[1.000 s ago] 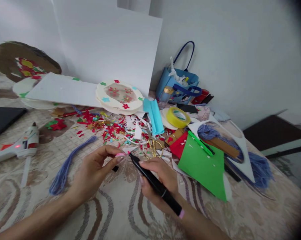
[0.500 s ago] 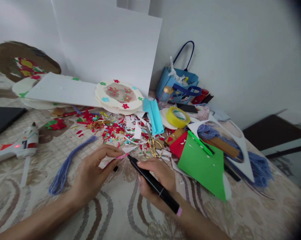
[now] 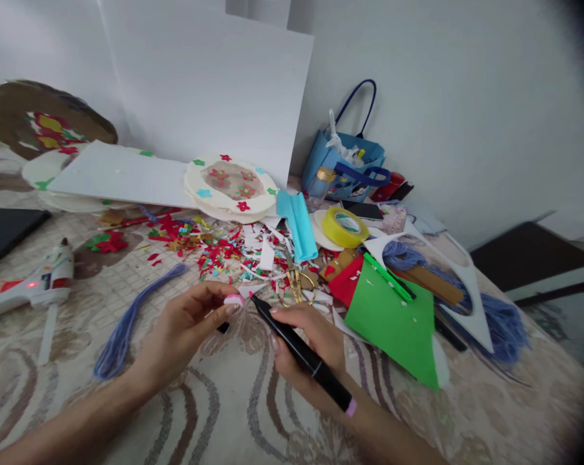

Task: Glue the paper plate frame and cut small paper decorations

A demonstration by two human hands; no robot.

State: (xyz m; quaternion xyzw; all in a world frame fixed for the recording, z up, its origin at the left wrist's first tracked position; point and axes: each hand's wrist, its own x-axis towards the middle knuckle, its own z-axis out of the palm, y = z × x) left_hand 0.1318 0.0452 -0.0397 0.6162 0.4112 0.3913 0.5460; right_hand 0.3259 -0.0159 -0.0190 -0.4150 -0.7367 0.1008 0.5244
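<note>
Between the thumb and fingers of my left hand (image 3: 190, 329) is a small pink-and-white piece (image 3: 234, 299), perhaps paper, mostly covered by the fingertips. My right hand (image 3: 309, 352) grips a black marker (image 3: 302, 354) with a pink end. The marker's pink tip points at the piece and sits just right of it, a small gap apart. Under the left fingertips a small black cap (image 3: 223, 327) lies on the patterned tablecloth (image 3: 238, 413). Gold-handled scissors (image 3: 299, 287) rest just beyond my right hand, among paper scraps (image 3: 224, 252).
At left lie a glue gun (image 3: 50, 278) with a red light and a bundle of blue yarn (image 3: 132, 323). A decorated round frame (image 3: 195, 184) stands behind the scraps. Yellow tape (image 3: 345, 227), green sheet (image 3: 393, 329) and green pen (image 3: 389, 278) lie right; a blue bag (image 3: 316, 155) stands behind.
The marker tip has drawn slightly away to the right from the piece. My left fingers have turned the piece, so more of its pink-and-white face shows.
</note>
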